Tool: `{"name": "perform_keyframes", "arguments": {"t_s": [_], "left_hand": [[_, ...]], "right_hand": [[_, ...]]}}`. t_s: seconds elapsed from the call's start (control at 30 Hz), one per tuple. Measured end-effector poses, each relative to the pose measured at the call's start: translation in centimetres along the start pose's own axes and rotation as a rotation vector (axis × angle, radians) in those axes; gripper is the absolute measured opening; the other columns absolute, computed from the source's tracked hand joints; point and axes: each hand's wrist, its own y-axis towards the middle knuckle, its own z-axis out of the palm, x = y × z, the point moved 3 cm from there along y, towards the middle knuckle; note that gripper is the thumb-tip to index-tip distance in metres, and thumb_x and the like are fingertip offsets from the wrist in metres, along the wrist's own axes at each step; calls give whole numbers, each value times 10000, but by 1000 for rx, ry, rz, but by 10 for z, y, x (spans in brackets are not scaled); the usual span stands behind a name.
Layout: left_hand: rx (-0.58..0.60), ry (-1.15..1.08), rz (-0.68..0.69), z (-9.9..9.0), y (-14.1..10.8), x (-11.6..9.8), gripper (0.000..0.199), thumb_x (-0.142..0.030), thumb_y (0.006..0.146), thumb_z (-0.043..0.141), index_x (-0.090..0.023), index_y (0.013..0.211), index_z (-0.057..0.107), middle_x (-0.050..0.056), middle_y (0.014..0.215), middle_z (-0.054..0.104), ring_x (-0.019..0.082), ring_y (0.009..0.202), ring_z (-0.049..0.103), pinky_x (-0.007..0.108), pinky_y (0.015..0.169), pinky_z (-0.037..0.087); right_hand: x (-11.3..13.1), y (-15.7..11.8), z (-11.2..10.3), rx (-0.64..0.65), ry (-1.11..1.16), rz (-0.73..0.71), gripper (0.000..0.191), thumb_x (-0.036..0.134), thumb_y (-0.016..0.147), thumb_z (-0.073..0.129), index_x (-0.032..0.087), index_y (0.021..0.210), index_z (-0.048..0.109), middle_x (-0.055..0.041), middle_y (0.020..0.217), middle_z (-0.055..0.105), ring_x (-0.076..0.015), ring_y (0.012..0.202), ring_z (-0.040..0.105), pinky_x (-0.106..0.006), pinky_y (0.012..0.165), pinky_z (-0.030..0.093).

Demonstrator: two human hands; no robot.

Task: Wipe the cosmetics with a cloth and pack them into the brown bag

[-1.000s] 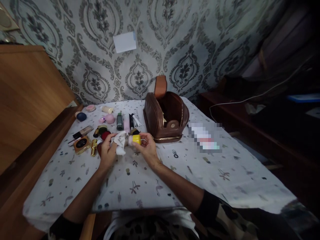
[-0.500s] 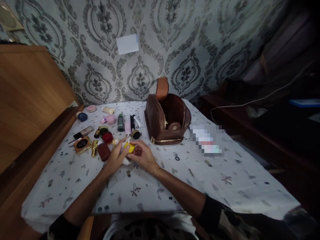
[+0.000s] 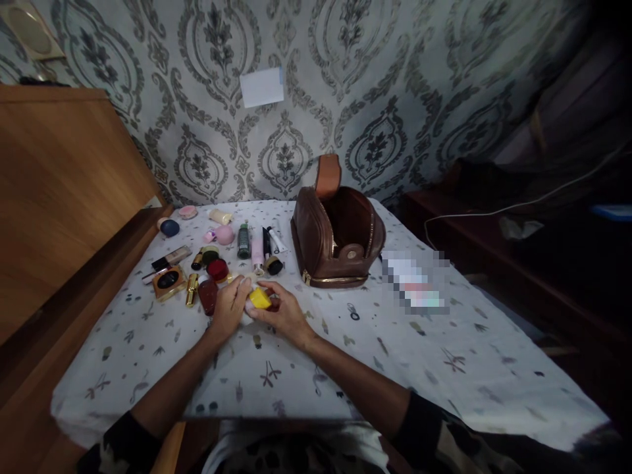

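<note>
My right hand (image 3: 285, 315) is closed around a small yellow container (image 3: 260, 299), held just above the table near its middle. Pressed close on its left side is my left hand (image 3: 229, 309), fingers closed on what looks like a crumpled white wipe (image 3: 245, 320), mostly hidden by the hands. A dark red bottle (image 3: 207, 295) lies beside my left fingers. Just beyond are a red-lidded jar (image 3: 217, 268), a gold lipstick tube (image 3: 191, 289) and a small dark-lidded jar (image 3: 273, 265).
A brown leather toiletry bag (image 3: 338, 240) stands unzipped at the back. Pink, green and white tubes and bottles (image 3: 257, 253) lie left of it. A perfume bottle (image 3: 168, 283) is at the left. Black hair ties (image 3: 352, 311) and a blurred-out item (image 3: 415, 283) lie right.
My left thumb has come off the front of the yellow container, leaving more of it showing in my right fingers. The view has turned slightly left.
</note>
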Motion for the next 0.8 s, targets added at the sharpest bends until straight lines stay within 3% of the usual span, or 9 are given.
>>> {"name": "perform_keyframes", "arguments": {"t_s": [0.1,0.2,0.27,0.33,0.43,0.57,0.7,0.8], "left_hand": [[26,3,44,0,-1,-2,319,-405,955,403,-193,746,519,-20,652,515,139,617,487,252,596,388],[122,-22,139,4,-3,-4,290,-366,949,434,-170,1076,605,66,1004,664,206,950,617,314,861,466],[179,-9,185,6,-3,-4,409,-364,904,534,-163,1260,547,113,1221,630,248,1154,578,365,1008,425],[216,19,189,7,-3,-1,569,-357,842,635,-148,1350,486,146,1318,585,274,1230,545,398,1054,406],[216,52,155,6,-1,3,621,-342,785,703,-126,1333,505,167,1303,603,292,1203,569,431,1044,424],[201,-2,139,4,-2,1,499,-369,810,680,-157,1249,574,127,1197,661,265,1082,619,414,987,460],[221,-141,26,3,-3,0,398,-422,900,551,-159,1197,577,34,868,667,170,724,615,280,697,500],[164,-162,-27,-1,-1,1,358,-438,923,487,-162,1115,608,-9,731,608,146,626,550,247,602,447]], "right_hand": [[-1,5,-1,-9,100,34,614,382,545,881,213,1076,624,21,839,642,-98,625,573,-225,568,475],[3,6,-4,-64,229,87,561,437,564,869,199,1015,636,25,782,634,-91,530,555,-231,496,465],[6,6,-6,-99,331,98,529,470,596,850,191,1003,661,-1,821,659,-119,601,609,-249,547,507],[9,4,-8,-107,417,107,518,463,618,842,195,1032,688,-28,920,688,-149,748,657,-268,655,544],[9,3,-10,-93,405,117,518,424,613,854,201,1059,710,-39,999,706,-167,858,662,-281,743,546],[9,4,-12,-78,309,103,470,466,645,828,184,1005,722,-33,859,712,-156,735,649,-281,681,532],[11,3,-7,22,344,69,514,460,663,830,199,1082,686,-9,822,699,-127,634,642,-281,653,529],[11,3,-1,65,389,60,571,395,614,870,214,1109,651,-3,880,704,-126,667,669,-275,663,545]]}}
